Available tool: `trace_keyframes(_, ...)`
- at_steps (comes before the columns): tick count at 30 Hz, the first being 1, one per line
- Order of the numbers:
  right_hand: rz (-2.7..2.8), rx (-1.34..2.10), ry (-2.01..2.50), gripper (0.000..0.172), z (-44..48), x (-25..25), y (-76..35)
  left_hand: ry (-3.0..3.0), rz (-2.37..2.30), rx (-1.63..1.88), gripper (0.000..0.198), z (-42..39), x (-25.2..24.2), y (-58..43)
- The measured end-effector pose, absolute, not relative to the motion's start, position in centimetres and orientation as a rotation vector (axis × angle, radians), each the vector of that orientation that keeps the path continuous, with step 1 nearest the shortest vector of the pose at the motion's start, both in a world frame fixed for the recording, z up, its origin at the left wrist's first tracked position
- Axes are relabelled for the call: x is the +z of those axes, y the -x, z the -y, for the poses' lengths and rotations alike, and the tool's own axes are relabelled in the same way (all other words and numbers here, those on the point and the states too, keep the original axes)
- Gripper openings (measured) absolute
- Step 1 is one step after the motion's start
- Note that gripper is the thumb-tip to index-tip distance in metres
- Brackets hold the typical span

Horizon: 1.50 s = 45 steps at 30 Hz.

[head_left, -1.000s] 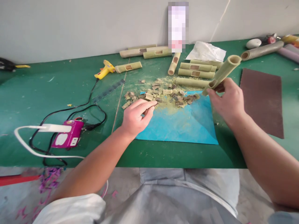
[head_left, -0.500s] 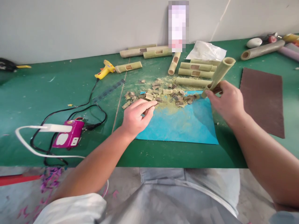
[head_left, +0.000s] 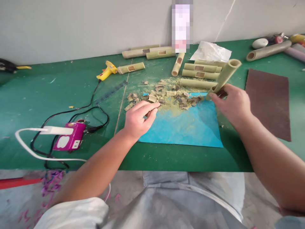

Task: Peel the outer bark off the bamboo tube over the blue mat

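Note:
My right hand [head_left: 234,103] grips a green bamboo tube [head_left: 226,76], which stands tilted with its open end up and to the right. A cut-out hole shows low on the tube, close to my thumb. On the left, my left hand [head_left: 140,117] has its thumb and fingers drawn together at the edge of a heap of bamboo chips [head_left: 152,98]; what they pinch, if anything, is hidden. Under the chips and pale dust lies a blue sheet [head_left: 181,130].
Several notched bamboo tubes [head_left: 201,74] lie behind the chips. A yellow glue gun [head_left: 106,71] and a magenta power adapter [head_left: 70,136] with cords are on the left. On the right rests a brown sheet [head_left: 268,105]. White crumpled paper [head_left: 211,51] sits near the wall.
The upright bamboo tube and my right hand have shifted very slightly to the right. My left hand stays in nearly the same place by the chips.

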State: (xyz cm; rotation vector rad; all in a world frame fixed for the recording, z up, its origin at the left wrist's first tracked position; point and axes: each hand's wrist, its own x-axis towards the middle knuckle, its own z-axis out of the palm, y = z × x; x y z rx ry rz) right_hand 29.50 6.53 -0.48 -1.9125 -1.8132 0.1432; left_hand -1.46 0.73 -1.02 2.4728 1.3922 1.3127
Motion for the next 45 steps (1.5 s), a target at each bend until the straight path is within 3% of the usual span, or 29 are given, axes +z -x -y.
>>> trace_keyframes(13,1.882,0.127,1.993,0.021,-6.1,0.1,-29.0,-2.481,-1.416,1.290,0.018,-0.6,-0.7,1.5)
trace_keyframes(19,1.977,-0.056,1.828,0.020,-5.1,0.4,-28.8,-2.476,-1.396,1.306,0.018,-0.6,-0.7,1.6)
trace_keyframes(24,2.213,-0.148,1.389,0.016,-3.4,0.2,-27.3,-2.432,-1.420,1.365,0.016,-0.8,-0.9,1.7)
trace_keyframes(31,2.470,-0.022,1.021,0.013,-1.6,-0.3,-25.6,-2.364,-1.525,1.432,0.018,-1.4,-1.2,2.2)
trace_keyframes(37,2.568,-0.011,1.027,0.015,-1.4,-0.6,-25.1,-2.391,-1.450,1.444,0.016,-1.0,-1.0,1.8)
trace_keyframes(45,2.589,0.128,1.113,0.022,-0.1,-1.4,-23.9,-2.565,-1.393,1.132,0.019,-0.2,-1.8,0.3)
